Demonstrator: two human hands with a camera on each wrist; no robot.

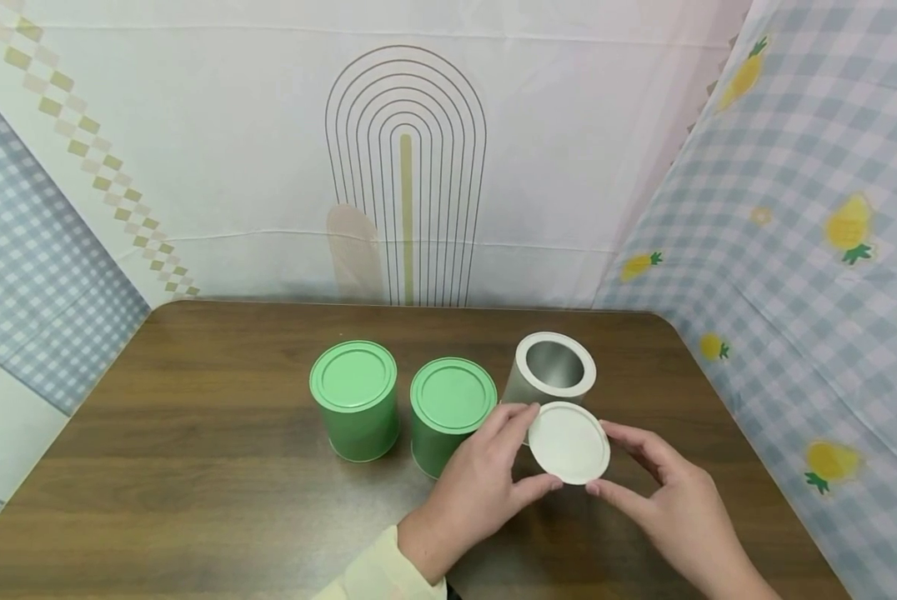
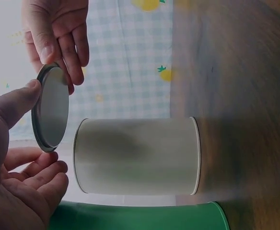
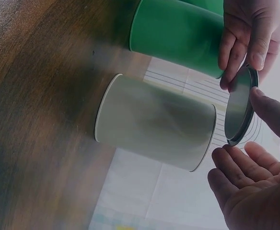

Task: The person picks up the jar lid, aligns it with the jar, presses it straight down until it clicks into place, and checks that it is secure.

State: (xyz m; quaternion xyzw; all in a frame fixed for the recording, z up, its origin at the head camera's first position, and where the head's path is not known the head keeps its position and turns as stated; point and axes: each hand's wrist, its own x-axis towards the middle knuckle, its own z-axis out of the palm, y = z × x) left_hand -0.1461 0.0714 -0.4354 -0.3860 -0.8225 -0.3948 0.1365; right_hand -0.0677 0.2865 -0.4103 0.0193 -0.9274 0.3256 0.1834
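Observation:
A round white lid (image 1: 568, 443) is held up in front of a white can (image 1: 522, 388). My left hand (image 1: 473, 487) grips the lid's left edge between thumb and fingers. On the opposite edge, my right hand (image 1: 675, 504) pinches the same lid with thumb and fingertips. The can stands upright and uncovered, its bare metal inside showing in the head view. In the left wrist view, the lid (image 2: 53, 108) appears from its underside, apart from the can (image 2: 137, 155). The right wrist view also has a gap between lid (image 3: 239, 108) and can (image 3: 157, 122).
Two green cans with lids on stand left of the white one: a nearer green can (image 1: 453, 395) beside my left hand and another green can (image 1: 354, 379) farther left. All rest on a brown wooden table (image 1: 216, 467). Patterned cloth (image 1: 779, 250) hangs behind and at the sides.

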